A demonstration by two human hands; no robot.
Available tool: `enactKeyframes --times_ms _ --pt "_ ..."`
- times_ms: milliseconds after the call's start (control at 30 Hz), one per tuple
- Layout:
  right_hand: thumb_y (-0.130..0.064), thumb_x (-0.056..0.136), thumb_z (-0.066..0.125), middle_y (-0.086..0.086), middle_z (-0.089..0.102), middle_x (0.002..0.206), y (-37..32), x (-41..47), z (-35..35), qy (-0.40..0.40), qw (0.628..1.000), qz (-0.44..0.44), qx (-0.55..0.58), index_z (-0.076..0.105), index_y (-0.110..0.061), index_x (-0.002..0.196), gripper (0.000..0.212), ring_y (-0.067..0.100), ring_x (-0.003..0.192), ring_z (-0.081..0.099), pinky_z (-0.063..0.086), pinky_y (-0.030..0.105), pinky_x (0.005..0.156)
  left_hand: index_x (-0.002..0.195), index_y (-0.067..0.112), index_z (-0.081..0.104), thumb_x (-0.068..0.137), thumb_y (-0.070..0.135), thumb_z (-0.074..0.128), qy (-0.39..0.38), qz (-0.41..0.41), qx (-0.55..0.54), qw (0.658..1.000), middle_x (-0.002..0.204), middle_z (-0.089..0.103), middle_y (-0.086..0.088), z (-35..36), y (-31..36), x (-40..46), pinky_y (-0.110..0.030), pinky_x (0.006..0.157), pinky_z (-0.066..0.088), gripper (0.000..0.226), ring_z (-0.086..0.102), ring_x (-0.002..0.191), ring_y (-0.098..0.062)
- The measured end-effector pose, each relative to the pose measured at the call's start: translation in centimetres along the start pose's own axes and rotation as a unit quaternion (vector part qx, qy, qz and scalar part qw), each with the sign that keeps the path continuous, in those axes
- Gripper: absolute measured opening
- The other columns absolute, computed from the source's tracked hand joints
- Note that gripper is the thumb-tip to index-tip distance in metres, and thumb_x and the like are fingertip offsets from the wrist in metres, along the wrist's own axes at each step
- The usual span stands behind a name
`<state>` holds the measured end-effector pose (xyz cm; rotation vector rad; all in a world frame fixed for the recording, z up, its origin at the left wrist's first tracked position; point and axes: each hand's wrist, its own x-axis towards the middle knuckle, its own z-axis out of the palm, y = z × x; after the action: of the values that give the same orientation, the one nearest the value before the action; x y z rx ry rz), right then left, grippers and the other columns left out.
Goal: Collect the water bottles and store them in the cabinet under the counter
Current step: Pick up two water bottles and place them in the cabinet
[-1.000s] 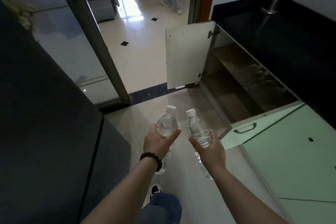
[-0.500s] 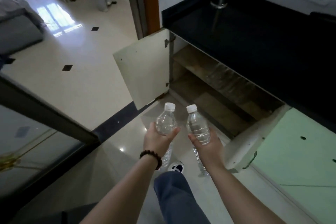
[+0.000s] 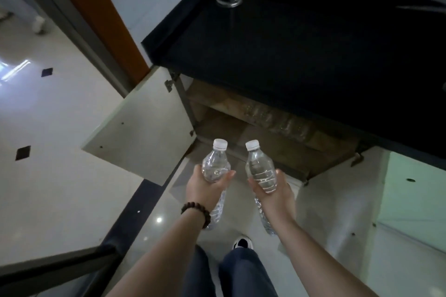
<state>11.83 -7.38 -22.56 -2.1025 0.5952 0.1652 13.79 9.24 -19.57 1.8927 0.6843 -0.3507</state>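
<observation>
Left hand (image 3: 205, 185): wrapped around the left bottle (image 3: 215, 169), cap pointing forward.
Right hand (image 3: 274, 194): gripping the right bottle (image 3: 260, 169), just beside the other.
Cabinet (image 3: 253, 132): under the black counter (image 3: 301, 55), door (image 3: 142, 125) swung open, just ahead of both bottles.

Both forearms reach forward side by side, well apart. The left hand (image 3: 207, 190) and the right hand (image 3: 275, 194) each curl their fingers closed around something, palms turned inward.
</observation>
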Motion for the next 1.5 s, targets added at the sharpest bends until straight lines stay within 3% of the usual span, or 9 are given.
enactKeyframes --times_ms 200,433,567,700,800,1033,1200,1333,1500 --pt "-0.078 0.064 0.057 -0.009 0.065 0.088 -1.0 3.7 3.5 0.031 0.998 0.046 0.015 0.05 -0.036 0.102 0.058 0.018 0.084 0.062 0.048 0.033 0.066 0.1 0.028 0.056 0.064 0.055 0.081 -0.054 -0.012 0.018 0.998 0.093 0.068 0.005 -0.1 0.8 6.7 -0.027 0.066 0.053 0.052 0.067 0.082 -0.011" --pt "-0.046 0.08 0.07 -0.012 0.059 0.099 1.1 11.7 10.4 0.062 0.989 0.059 0.119 0.046 -0.032 0.11 0.041 0.012 0.091 0.056 0.04 0.025 0.071 0.103 0.018 0.065 0.053 0.066 0.079 -0.095 -0.043 -0.017 0.994 0.094 0.073 -0.002 3.9 -1.7 19.5 -0.035 0.072 0.058 0.072 0.07 0.084 -0.019" --pt "-0.036 0.084 0.07 -0.014 0.056 0.09 3.3 17.9 13.7 0.072 0.98 0.056 0.179 0.047 -0.023 0.114 0.041 0.003 0.077 0.055 0.037 0.013 0.061 0.1 0.011 0.065 0.077 0.036 0.076 -0.16 -0.054 -0.083 0.982 0.09 0.073 -0.014 7.9 -2.6 26.4 -0.043 0.077 0.058 0.035 0.072 0.081 -0.03" --pt "-0.035 0.085 0.067 -0.005 0.062 0.094 4.5 24.1 14.9 0.068 0.978 0.038 0.196 0.051 -0.018 0.117 0.04 0.005 0.078 0.058 0.043 0.02 0.061 0.103 0.009 0.067 0.085 0.027 0.069 -0.227 -0.025 -0.134 0.964 0.092 0.072 -0.011 11.2 -1.3 32.6 -0.038 0.074 0.056 0.025 0.07 0.084 -0.027" --pt "-0.034 0.088 0.061 0.001 0.065 0.103 4.3 27.3 14.3 0.026 0.971 0.053 0.23 0.053 -0.019 0.12 0.036 0.017 0.087 0.063 0.052 0.032 0.075 0.1 0.012 0.064 0.09 0.021 0.063 -0.265 0.023 -0.165 0.95 0.087 0.068 -0.007 12.2 0.7 35.6 -0.031 0.062 0.052 0.013 0.066 0.074 -0.018" --pt "-0.024 0.088 0.062 0.007 0.071 0.092 1.9 31.9 12.1 0.005 0.96 0.007 0.28 0.064 -0.015 0.105 0.019 0.022 0.078 0.069 0.054 0.032 0.064 0.115 0.018 0.05 0.078 0.044 0.074 -0.145 0.132 -0.029 0.98 0.1 0.061 -0.003 13.1 5.3 40.6 -0.041 0.085 0.052 0.051 0.063 0.095 -0.024" --pt "-0.034 0.08 0.073 0.005 0.068 0.098 0.4 35.2 12.7 0.056 0.969 -0.012 0.241 0.059 -0.023 0.095 0.024 0.025 0.094 0.066 0.051 0.045 0.093 0.106 0.023 0.048 0.071 0.077 0.059 -0.171 0.169 0.024 0.97 0.099 0.059 -0.001 14.6 6.8 41.5 -0.034 0.068 0.041 0.065 0.055 0.081 -0.018" --pt "-0.043 0.08 0.071 0.004 0.057 0.123 -0.3 37.2 13.5 0.134 0.978 -0.038 0.154 0.046 -0.021 0.129 0.059 0.025 0.113 0.056 0.045 0.04 0.097 0.126 0.018 0.058 0.081 0.045 0.071 -0.191 0.183 0.005 0.964 0.122 0.063 -0.007 16.0 6.4 44.4 -0.038 0.088 0.05 0.054 0.06 0.107 -0.025" --pt "-0.045 0.09 0.057 0.004 0.06 0.11 -1.0 39.1 13.5 0.172 0.982 -0.08 0.026 0.055 -0.018 0.118 0.039 0.025 0.107 0.059 0.041 0.03 0.083 0.138 0.017 0.05 0.09 0.031 0.061 -0.203 0.23 0.013 0.952 0.131 0.058 -0.008 17.3 4.8 45.5 -0.033 0.091 0.047 0.051 0.058 0.114 -0.026"
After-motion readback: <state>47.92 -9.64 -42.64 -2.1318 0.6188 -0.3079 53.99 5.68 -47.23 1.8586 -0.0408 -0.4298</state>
